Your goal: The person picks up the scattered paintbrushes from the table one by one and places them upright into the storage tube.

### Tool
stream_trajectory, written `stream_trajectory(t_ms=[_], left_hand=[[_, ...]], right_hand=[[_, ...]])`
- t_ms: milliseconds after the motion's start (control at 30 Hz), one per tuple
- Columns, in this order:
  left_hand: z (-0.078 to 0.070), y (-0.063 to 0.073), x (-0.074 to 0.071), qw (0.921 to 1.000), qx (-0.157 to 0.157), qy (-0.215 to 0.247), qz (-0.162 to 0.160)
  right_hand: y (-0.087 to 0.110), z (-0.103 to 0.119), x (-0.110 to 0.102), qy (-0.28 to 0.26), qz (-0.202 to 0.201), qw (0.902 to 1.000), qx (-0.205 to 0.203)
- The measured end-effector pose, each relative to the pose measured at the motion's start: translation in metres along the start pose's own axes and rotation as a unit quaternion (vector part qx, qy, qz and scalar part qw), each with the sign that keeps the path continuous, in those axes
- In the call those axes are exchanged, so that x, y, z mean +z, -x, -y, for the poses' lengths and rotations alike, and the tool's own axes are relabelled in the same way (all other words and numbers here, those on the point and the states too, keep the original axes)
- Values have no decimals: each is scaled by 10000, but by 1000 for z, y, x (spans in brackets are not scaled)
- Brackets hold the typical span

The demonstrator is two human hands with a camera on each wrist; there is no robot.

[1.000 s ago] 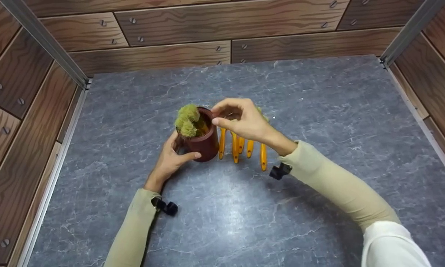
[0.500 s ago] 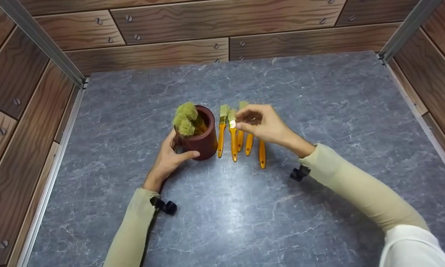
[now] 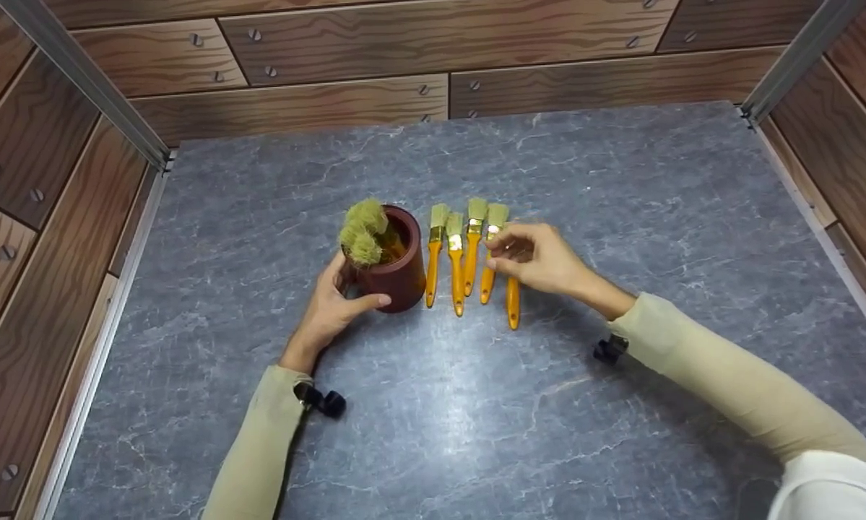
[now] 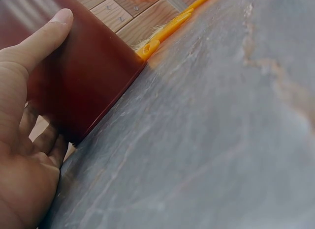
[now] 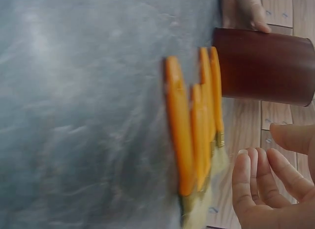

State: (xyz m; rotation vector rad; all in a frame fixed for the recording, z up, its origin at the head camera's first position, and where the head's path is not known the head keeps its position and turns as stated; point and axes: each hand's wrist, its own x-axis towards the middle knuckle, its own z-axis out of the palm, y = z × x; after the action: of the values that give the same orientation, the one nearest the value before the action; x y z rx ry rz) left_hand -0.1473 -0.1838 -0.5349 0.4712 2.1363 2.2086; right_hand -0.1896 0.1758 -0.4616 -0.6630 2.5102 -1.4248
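Nearer the left edge of the bench [image 3: 620,173] than the right, a brown cup [image 3: 405,285] of brushes [image 3: 366,235] is being gripped by the left hand [image 3: 329,300]. Beside it, five paintbrushes [image 3: 456,278] are being overhung by the right hand [image 3: 544,261], thumb and fingertips apart.

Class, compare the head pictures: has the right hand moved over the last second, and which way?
Yes, rightward. The right hand has gone from beside the rim of the pot and now partly hides the rightmost brush on the table.
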Motion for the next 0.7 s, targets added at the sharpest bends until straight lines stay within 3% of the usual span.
stream_trajectory(t_ms=[700], left_hand=[[-1,1,0,9999,-78,-118,-34]], right_hand=[[23,-33,-2,1045,-103,9927,590]])
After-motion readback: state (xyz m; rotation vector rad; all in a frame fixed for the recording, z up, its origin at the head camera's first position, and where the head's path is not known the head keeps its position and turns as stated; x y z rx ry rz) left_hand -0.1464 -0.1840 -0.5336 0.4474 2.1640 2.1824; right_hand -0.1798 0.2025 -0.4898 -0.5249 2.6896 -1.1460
